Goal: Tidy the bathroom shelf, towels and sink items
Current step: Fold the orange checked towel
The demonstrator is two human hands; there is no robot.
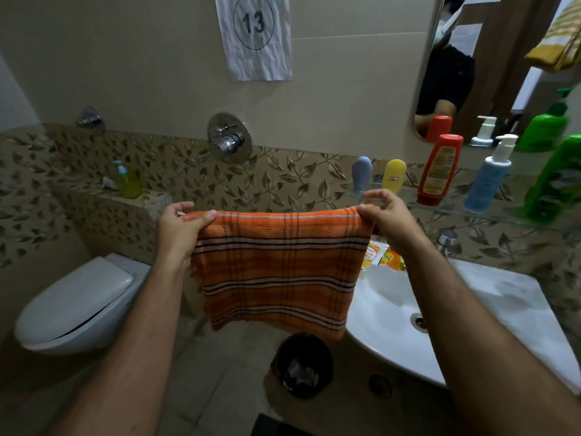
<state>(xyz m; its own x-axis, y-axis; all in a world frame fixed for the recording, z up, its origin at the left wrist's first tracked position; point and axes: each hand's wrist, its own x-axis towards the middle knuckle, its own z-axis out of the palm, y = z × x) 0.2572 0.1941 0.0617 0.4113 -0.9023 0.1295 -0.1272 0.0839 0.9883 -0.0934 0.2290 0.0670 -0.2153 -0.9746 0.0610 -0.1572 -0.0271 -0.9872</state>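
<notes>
An orange striped towel (276, 272) hangs folded in front of me, stretched flat between both hands. My left hand (180, 229) pinches its top left corner and my right hand (385, 217) pinches its top right corner. Behind the right hand a glass shelf (490, 212) carries a grey bottle (361, 173), a yellow bottle (393, 176), a red bottle (440, 169), a blue pump bottle (489, 179) and a green bottle (556, 180). The white sink (490, 297) lies below right, with orange sachets (382, 254) at its back edge.
A white toilet (78, 305) with its lid down stands at the left. A black bin (303, 365) sits on the floor under the towel. A yellow soap bottle (127, 180) rests on the left ledge. A mirror (490, 67) and a yellow towel (558, 42) are at upper right.
</notes>
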